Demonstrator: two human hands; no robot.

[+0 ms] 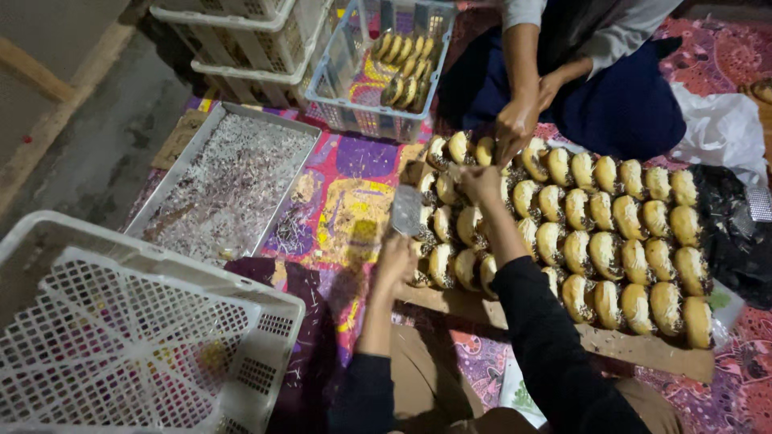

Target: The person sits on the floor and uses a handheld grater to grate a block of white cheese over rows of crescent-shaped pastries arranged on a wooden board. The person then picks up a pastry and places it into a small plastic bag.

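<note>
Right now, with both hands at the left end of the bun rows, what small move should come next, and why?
Probably lift the bun under the right hand clear of the rows of filled buns. That hand rests on a bun at the left end, while the left hand holds a flat metal scraper upright beside it. Another person's hand works the top row, so keep apart from it.

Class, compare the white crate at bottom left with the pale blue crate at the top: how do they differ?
The white crate holds nothing visible; the blue crate holds a few filled buns. The white crate sits nearest the camera, only partly in frame; the blue crate sits beside the other person. Both are perforated plastic.
</note>
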